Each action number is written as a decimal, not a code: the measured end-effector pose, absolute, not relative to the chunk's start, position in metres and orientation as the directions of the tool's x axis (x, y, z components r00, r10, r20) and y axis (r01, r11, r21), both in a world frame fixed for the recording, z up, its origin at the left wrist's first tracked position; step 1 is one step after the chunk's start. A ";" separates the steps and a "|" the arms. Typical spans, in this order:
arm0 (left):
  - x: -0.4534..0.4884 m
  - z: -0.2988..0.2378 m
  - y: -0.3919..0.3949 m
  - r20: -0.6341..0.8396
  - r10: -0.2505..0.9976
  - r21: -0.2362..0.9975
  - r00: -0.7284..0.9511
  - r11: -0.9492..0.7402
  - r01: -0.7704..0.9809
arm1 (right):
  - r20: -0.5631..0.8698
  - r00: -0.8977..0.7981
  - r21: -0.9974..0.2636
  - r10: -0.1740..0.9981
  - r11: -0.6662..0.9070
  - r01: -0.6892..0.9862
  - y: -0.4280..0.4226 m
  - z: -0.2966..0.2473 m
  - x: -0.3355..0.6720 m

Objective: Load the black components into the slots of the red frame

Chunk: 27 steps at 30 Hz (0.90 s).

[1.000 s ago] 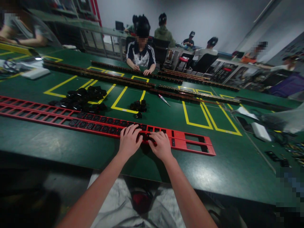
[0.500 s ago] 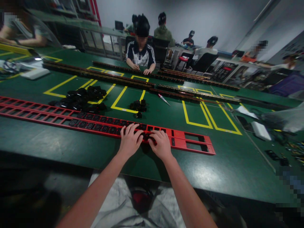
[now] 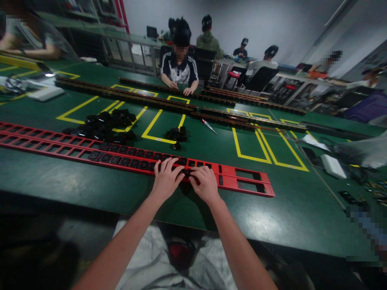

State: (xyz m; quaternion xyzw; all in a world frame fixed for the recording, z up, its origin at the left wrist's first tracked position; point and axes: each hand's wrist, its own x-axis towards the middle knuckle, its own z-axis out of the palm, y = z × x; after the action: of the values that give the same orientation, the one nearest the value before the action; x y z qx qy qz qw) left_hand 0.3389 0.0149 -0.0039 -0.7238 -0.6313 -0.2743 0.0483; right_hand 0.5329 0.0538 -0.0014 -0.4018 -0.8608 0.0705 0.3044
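Two long red slotted strips [image 3: 242, 181] lie side by side along the near part of the green table [image 3: 90, 185]. Black socket inserts [image 3: 127, 161] fill several slots left of my hands. My left hand [image 3: 165, 179] rests on the near strip with its fingers spread and bent down onto the sockets. Beside it, my right hand [image 3: 205, 183] has its fingers curled and pressed onto the strip; what lies under them is hidden. The two hands almost touch.
A heap of loose black sockets [image 3: 104, 125] and a smaller cluster [image 3: 176, 135] lie beyond the strips. A screwdriver [image 3: 209, 126] and long dark strips [image 3: 151, 102] lie farther back. A person [image 3: 179, 66] works opposite. White boxes and small parts sit at the right.
Both hands stay pressed on the red strip, with only small finger shifts. The view has tilted slightly.
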 end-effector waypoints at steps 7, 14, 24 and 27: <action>0.339 -0.003 0.015 0.455 0.889 0.277 0.052 -0.197 0.940 | 0.474 -0.468 -0.372 0.746 0.652 0.661 0.053 -0.002 0.531; 0.345 -0.001 0.011 0.488 0.864 0.269 0.121 -0.281 0.921 | 0.392 -0.427 -0.578 0.815 0.579 0.575 0.077 0.006 0.528; 0.346 0.000 0.011 0.470 0.811 0.262 0.348 -0.504 0.823 | 0.313 -0.477 -0.661 0.821 0.549 0.511 0.190 0.011 0.452; 0.346 0.001 0.011 0.460 0.820 0.285 0.341 -0.500 0.818 | 0.299 -0.528 -0.656 0.795 0.573 0.491 0.200 0.000 0.441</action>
State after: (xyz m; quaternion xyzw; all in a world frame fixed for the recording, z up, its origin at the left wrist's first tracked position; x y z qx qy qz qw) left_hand 0.3464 0.0112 0.0011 -0.8188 -0.4999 -0.2823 -0.0019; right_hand 0.4413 0.1997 0.0005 -0.3846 -0.8358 0.2559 0.2967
